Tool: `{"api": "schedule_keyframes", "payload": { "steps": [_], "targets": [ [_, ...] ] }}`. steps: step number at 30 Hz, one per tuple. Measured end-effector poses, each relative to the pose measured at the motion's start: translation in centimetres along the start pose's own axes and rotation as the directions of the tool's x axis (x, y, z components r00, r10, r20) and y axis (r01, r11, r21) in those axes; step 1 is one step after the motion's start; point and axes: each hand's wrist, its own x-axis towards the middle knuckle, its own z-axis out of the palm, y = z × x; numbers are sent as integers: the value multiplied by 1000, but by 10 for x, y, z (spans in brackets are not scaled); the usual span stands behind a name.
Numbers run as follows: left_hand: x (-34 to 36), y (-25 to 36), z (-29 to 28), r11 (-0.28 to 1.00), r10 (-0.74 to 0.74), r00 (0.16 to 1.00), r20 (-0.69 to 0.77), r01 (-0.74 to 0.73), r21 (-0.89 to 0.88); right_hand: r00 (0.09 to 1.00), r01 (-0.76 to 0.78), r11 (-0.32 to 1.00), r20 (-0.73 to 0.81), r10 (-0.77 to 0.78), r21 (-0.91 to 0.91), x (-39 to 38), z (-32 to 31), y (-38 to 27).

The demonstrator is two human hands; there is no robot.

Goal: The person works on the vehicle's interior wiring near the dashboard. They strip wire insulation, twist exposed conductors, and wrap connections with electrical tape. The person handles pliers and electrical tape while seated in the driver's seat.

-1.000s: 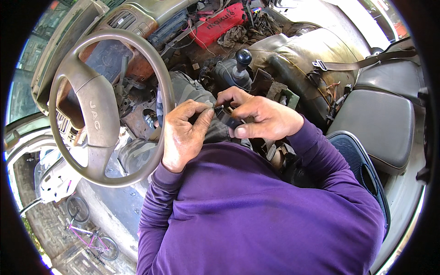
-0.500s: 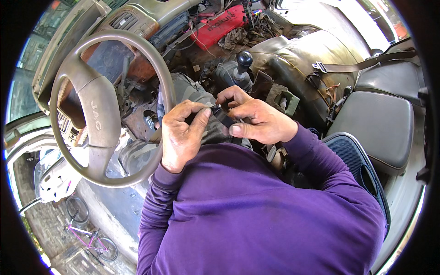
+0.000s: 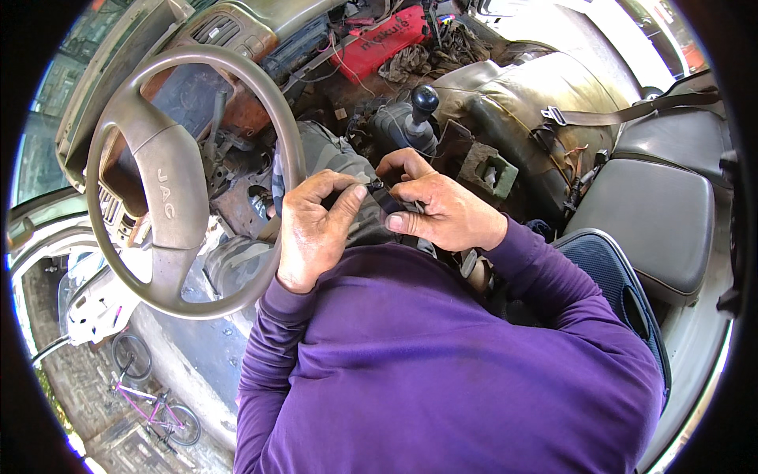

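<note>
My left hand [image 3: 320,225] pinches a small dark part [image 3: 377,186] between thumb and forefinger, above my camouflage-clad lap. My right hand [image 3: 434,209] is closed around a dark piece [image 3: 390,202] just beside it, its thumb lying along the lower side and its fingers curled near the part. The exact shape of what is held is too small to make out. The steering wheel [image 3: 292,150] is just left of my hands, and the gear lever [image 3: 423,103] stands beyond them.
Around me are a worn passenger seat [image 3: 521,87] with a seatbelt [image 3: 616,115], a grey cushion [image 3: 639,217], a red case [image 3: 379,43] among wires and rags [image 3: 407,63], and an open metal box [image 3: 489,170]. A pink bicycle [image 3: 150,411] lies outside at lower left.
My right hand has shifted slightly to the left, its thumb moving in along the dark piece. My left hand stays nearly in place, still pinching the small part.
</note>
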Motion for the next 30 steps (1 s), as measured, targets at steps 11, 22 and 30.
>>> {"api": "schedule_keyframes", "payload": {
  "steps": [11,22,30],
  "targets": [
    [2,0,0,973,165,982,89,-177,149,996,65,974,37,-75,215,12,-12,-8],
    [-5,0,7,989,119,993,7,-119,85,1000,10,991,-27,-14,-132,3,6,11],
    [1,9,6,969,159,987,28,-162,188,971,-109,954,234,42,279,4,-23,-12]
  ]
}}
